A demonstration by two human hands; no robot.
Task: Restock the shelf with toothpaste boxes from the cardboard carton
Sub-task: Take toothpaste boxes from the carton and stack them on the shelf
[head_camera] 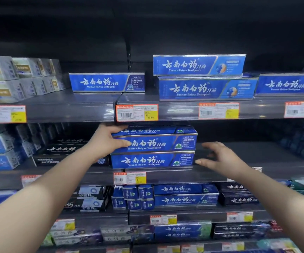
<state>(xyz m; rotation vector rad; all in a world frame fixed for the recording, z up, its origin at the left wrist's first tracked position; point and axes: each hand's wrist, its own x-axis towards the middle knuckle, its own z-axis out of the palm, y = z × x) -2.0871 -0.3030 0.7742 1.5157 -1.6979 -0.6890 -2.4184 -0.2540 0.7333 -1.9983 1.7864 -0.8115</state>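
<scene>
Toothpaste boxes: two blue ones stacked at frame centre on the middle shelf (220,175), long faces outward; upper box (158,144) squarely on lower box (153,160).

Shelving: dark, several tiers, filling the whole view. Top shelf (70,106) at 12 o'clock from the stack, carrying one blue box (106,82) toward 11 o'clock, a pair of stacked blue boxes (205,87) toward 1 o'clock, and pale boxes (19,77) at 10 o'clock. Price tag (137,112) on the top shelf's front edge, directly above the stack, marked 29.90. Black boxes (63,152) at 9 o'clock, just beside the stack. Lower tier at 6 o'clock stocked with further blue and black boxes, partly blurred.

Arms: both bare, entering from 7 and 5 o'clock.

Left hand (104,141): closed around the left end of the upper box, thumb across the front face, fingers over the top edge.

Right hand (220,157): spread wide, empty, at 3 o'clock of the stack; fingertips (198,162) near the right end of the lower box, contact not determinable.

Cardboard carton: out of view.
</scene>
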